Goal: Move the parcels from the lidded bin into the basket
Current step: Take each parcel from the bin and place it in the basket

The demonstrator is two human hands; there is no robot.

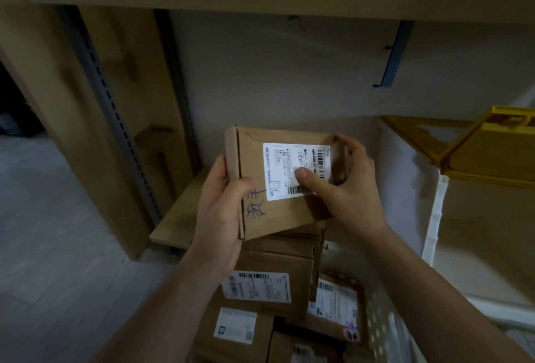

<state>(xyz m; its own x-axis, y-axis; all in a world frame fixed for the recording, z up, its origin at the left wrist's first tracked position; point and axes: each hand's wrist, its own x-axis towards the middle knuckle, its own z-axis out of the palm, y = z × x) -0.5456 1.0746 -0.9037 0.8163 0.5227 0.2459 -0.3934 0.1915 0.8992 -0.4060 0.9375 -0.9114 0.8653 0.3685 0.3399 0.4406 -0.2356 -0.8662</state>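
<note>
I hold a flat brown cardboard parcel [260,218] with a white shipping label and blue handwriting, level in front of me. My left hand [223,206] grips its left edge, thumb on top. My right hand [344,189] grips the right edge, thumb pressed on the label. Below it, several labelled cardboard parcels [266,287] lie piled in a white perforated basket [382,319]. At the right stands a white bin [434,218] with a yellow lid [492,148] raised open; its inside is hidden.
A wooden shelf board [260,0] runs overhead and a lower shelf [179,218] sits behind the parcel. A metal slotted upright [115,119] and wooden side panel stand at the left. Pale floor [52,247] lies at the left.
</note>
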